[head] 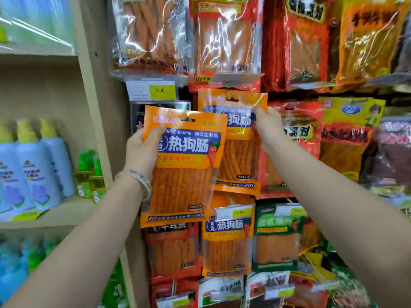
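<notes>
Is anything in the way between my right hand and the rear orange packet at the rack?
Nothing visible. The right hand pinches the rear orange packet at its upper right edge. The front orange packet, held in the left hand, overlaps only the rear one's left side, away from that grip.

Orange, blue-banded snack packet (184, 165)

Rack's crammed: red plastic snack packets (304, 52) hang overlapping with no gaps, so there's only room out front. The beige wooden shelf post (95, 121) crowds my left hand (142, 150), whose orange foil packet (186, 174) overlaps the hanging orange packet (238, 156) my right hand (270, 130) pinches.
</notes>
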### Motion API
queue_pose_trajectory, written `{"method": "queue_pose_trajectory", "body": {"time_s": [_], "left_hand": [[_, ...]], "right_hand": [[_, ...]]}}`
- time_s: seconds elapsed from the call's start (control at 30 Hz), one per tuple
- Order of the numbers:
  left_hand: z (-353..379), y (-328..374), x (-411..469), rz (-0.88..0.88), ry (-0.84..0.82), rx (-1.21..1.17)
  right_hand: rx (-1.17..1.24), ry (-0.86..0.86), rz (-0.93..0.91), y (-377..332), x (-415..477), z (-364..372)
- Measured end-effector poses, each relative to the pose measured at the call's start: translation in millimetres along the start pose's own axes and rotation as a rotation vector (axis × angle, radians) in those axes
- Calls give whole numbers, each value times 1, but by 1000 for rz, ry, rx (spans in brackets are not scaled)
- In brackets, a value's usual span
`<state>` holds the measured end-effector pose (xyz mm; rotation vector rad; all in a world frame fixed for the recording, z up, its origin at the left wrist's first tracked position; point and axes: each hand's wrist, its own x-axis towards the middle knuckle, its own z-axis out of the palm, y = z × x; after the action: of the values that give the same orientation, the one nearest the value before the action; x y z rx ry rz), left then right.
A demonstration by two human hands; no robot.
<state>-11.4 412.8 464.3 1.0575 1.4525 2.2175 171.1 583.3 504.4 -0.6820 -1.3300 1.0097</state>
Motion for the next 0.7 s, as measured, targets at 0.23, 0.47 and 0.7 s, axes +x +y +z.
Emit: {"method": "queue_pose_trajectory", "body": {"time_s": [0.23, 0.47, 0.7], "left_hand": [[13, -1, 15, 16, 27, -6], [29, -9, 19, 4, 24, -77], [51, -6, 18, 3, -36, -29]], "right_hand": [[-152, -64, -96, 5, 15, 11], [-273, -70, -239, 20, 15, -3], [-74, -99, -318, 22, -7, -14]]}}
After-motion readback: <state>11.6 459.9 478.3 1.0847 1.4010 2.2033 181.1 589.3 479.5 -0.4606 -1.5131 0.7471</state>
